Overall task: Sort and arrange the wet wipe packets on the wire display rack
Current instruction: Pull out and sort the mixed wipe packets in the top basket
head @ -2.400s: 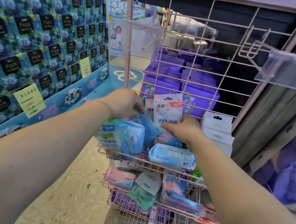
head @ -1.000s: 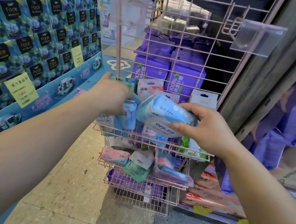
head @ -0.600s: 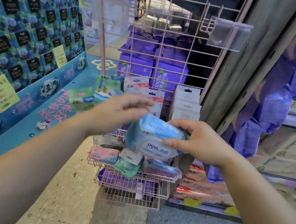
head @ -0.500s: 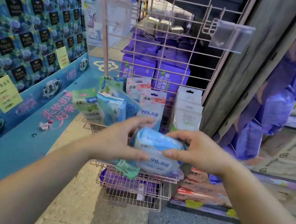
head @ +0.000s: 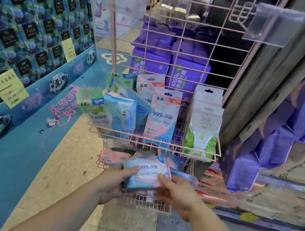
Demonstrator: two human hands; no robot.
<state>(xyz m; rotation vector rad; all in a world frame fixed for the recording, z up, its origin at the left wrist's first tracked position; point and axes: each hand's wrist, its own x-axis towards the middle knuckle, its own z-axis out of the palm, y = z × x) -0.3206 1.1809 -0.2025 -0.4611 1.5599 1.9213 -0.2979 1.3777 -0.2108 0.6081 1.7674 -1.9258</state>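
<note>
Two hands share one packet, a flat blue-and-pink pack held face up over the lower basket of the rack. The left hand curls under its left end, thumb on top; the right hand pinches the right end, fingers closed on it. Neither hand holds anything else.

In the upper basket much looks done: white-and-green packs stand upright in a row at the right, and two pink packs stand one behind the other in the middle. On the left, green packs and a blue one lean against each other, not yet squared up.

The lower basket seems the unfinished part. A pink pack lies flat at its left, and another blue pack sits just right of the held one; the rest is hidden behind the hands. By my judgement the sort is about midway, with the held packet still to be placed and the leaning ones on the left to be straightened.
</note>
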